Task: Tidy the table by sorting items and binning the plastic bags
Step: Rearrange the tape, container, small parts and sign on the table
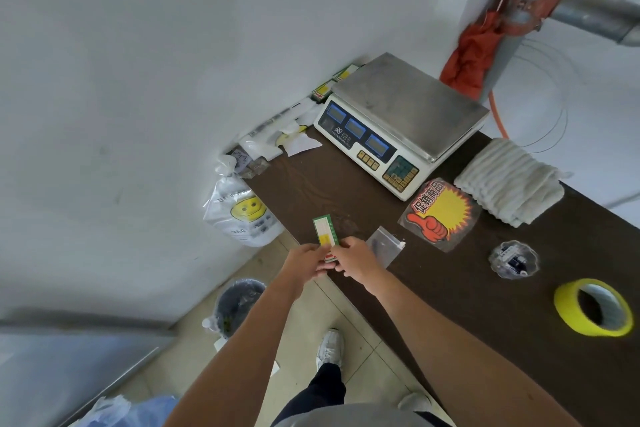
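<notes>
Green-bordered price cards (325, 234), white and yellow on the face, stand up out of a two-handed pinch at the near edge of the table (450, 288). The left hand (304, 262) holds the lower end of the small stack, and the right hand (356, 258) closes its fingers on that same end from the other side. How many cards are in the stack cannot be told.

Just right of the grip a small clear zip bag (382, 243) lies flat on the table, right beside the right hand. Further right are a promotion sign (440, 215), a clear round case (514, 258) and a roll of yellow tape (592, 307), with folded towels (512, 180) beyond them. Straight ahead of the grip stands a scale (398, 121). Matching cards (323, 90) lie behind it by the wall, and crumpled bags (270, 142) sit at the far-left corner. Left of the grip a smiley bag (242, 215) hangs off the table's end, and the bin (239, 305) stands on the floor below and to the left.

The sorting step seems to be in hand, with the cards being gathered and squared. The next move likely calls for a firm one-handed hold on the stack and a reach past the scale to the matching cards. The zip bag would then be the nearest thing to bin.
</notes>
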{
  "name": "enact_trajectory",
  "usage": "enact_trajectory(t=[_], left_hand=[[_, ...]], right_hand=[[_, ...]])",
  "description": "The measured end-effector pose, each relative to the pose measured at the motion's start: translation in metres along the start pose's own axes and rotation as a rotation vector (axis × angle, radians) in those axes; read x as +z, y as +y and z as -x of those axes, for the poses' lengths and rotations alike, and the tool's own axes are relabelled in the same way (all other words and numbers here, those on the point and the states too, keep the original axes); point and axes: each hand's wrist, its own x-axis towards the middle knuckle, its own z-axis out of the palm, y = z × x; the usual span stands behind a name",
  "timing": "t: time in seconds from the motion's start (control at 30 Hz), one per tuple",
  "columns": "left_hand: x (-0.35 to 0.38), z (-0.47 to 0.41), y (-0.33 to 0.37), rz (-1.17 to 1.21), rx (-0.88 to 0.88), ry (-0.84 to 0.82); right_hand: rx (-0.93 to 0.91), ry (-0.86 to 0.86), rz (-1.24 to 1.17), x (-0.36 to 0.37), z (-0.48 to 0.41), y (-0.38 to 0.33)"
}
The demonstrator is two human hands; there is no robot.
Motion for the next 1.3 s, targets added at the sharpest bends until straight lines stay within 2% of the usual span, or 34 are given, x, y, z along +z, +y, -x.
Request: enact_trajectory(t=[0.27, 0.43, 0.53, 0.73, 0.77, 0.87, 0.97, 1.03, 1.17, 1.3], left_hand=[[0.04, 0.003, 0.022, 0.075, -0.017, -0.114], [0.075, 0.002, 0.042, 0.164, 0.009, -0.137], [0.1, 0.002, 0.048, 0.125, 0.05, -0.161], [0.162, 0.023, 0.038, -0.048, 0.104, -0.266], [0.175, 0.029, 0.033, -0.105, 0.128, -0.267], [0.213, 0.038, 0.013, -0.324, 0.221, -0.239], [0.239, 0.04, -0.005, -0.615, 0.29, -0.172], [0.252, 0.034, -0.018, -0.761, 0.298, -0.157], [0.264, 0.05, -0.024, -0.858, 0.285, -0.17], [0.265, 0.057, -0.03, -0.787, 0.21, -0.228]], right_hand=[[0.03, 0.076, -0.236, -0.045, 0.013, 0.009], [0.009, 0.128, -0.251, -0.087, 0.035, 0.031], [0.039, 0.228, -0.308, -0.109, 0.049, 0.051], [0.184, 0.561, -0.792, -0.14, 0.07, 0.085], [0.207, 0.632, -0.814, -0.143, 0.074, 0.09], [0.238, 0.777, -0.594, -0.151, 0.087, 0.106], [0.292, 0.805, -0.308, -0.153, 0.102, 0.115], [0.329, 0.809, -0.214, -0.156, 0.109, 0.123], [0.379, 0.793, -0.186, -0.159, 0.12, 0.138], [0.375, 0.773, -0.291, -0.162, 0.13, 0.152]])
